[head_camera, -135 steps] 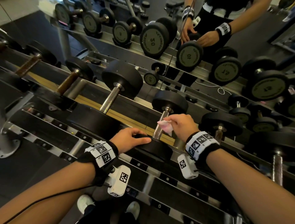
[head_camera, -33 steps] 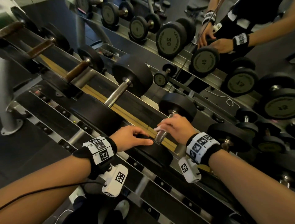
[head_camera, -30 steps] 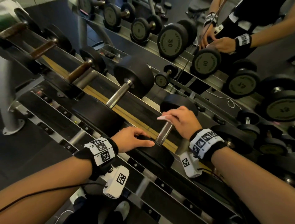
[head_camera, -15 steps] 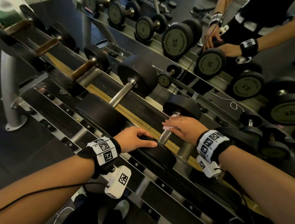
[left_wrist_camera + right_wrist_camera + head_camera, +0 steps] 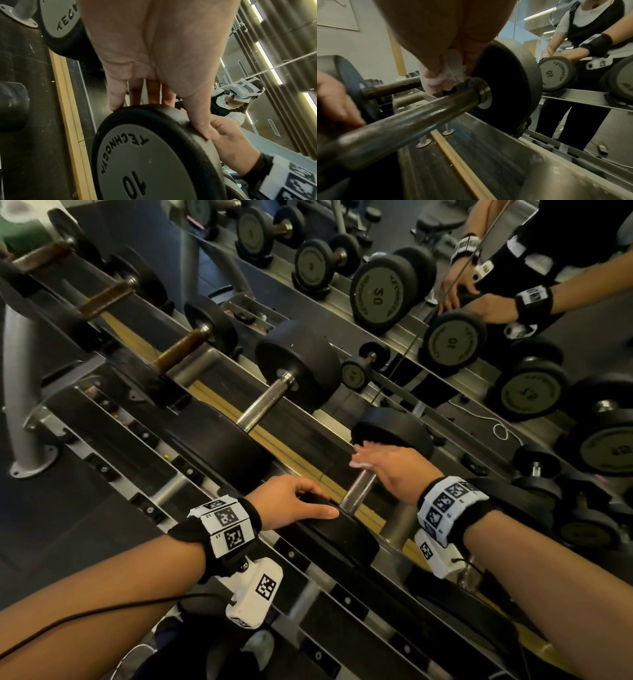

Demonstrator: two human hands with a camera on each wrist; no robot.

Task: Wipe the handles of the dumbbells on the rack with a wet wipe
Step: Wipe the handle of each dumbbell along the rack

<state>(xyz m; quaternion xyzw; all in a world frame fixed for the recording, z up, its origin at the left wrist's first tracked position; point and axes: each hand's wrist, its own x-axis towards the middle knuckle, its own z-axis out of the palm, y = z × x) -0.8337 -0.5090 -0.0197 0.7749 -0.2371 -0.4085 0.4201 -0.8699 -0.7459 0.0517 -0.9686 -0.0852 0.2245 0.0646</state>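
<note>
A black 10 dumbbell lies across the rack. My left hand [image 5: 308, 503] [image 5: 171, 116] grips the rim of its near head [image 5: 346, 534] [image 5: 150, 159], fingers over the top edge and thumb on the side. My right hand [image 5: 375, 462] [image 5: 450, 65] pinches a crumpled white wet wipe [image 5: 361, 464] [image 5: 448, 81] at the far end of the chrome handle [image 5: 358, 493] [image 5: 419, 119], right by the collar of the far head [image 5: 394, 429] [image 5: 508, 86]. The wipe sits at the top of the bar; whether it touches it I cannot tell.
A bigger dumbbell with a chrome handle [image 5: 265, 405] lies to the left, then two with brown handles [image 5: 180, 350]. More dumbbells lie at the right [image 5: 534, 494]. A mirror behind shows the rack and the person [image 5: 534, 299]. A grey rack post [image 5: 17, 392] stands at the far left.
My right hand has slid the wipe up the handle from its middle to the far head. My left hand has stayed on the near head.
</note>
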